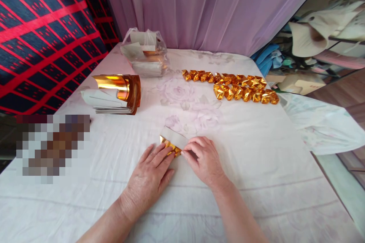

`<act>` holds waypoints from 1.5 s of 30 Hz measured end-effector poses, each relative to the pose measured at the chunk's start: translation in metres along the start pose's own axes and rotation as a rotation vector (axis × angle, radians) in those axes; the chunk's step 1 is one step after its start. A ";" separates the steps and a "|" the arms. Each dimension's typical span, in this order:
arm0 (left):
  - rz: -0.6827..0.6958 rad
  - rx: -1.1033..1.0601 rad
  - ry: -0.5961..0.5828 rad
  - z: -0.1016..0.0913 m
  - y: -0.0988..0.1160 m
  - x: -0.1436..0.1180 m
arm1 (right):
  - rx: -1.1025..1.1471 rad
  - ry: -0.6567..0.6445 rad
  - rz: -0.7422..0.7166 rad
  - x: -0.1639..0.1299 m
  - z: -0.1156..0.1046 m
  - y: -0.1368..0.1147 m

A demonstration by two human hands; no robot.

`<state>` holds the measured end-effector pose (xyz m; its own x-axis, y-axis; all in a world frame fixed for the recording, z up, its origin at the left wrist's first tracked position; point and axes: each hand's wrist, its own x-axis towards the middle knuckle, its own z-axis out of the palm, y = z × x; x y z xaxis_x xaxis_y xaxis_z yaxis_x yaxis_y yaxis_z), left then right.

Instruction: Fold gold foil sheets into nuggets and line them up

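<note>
A sheet of gold foil paper [178, 152] lies partly folded on the cloth, gold side up along a slanting strip near me and plain white on its far part. My left hand [151, 171] rests flat on it, fingers stretched over the gold strip. At the right corner of the sheet, my right hand [203, 159] pinches the edge between thumb and fingertips. Two rows of folded gold paper pieces [245, 93] lie beyond my right hand. Further left stands a curled stack of gold foil paper [114, 97], its white backs partly showing.
A clear plastic bag [146, 55] of more paper sits at the back. The white floral cloth [251, 136] covers the work surface. Purple curtains [185, 11] hang behind, a red-and-navy fabric [42, 34] at left. Shelves with a hat [310, 36] stand right. A pixelated patch hides something at left.
</note>
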<state>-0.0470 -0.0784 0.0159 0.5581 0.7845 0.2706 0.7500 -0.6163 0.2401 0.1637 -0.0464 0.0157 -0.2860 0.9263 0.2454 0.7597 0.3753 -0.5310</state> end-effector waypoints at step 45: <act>-0.066 0.031 -0.032 -0.001 0.007 0.005 | 0.012 0.045 0.078 0.001 0.004 -0.004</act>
<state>-0.0389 -0.0787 0.0199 0.5175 0.8256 0.2248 0.7962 -0.5608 0.2271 0.1581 -0.0473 0.0152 -0.1996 0.9504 0.2385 0.7714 0.3025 -0.5598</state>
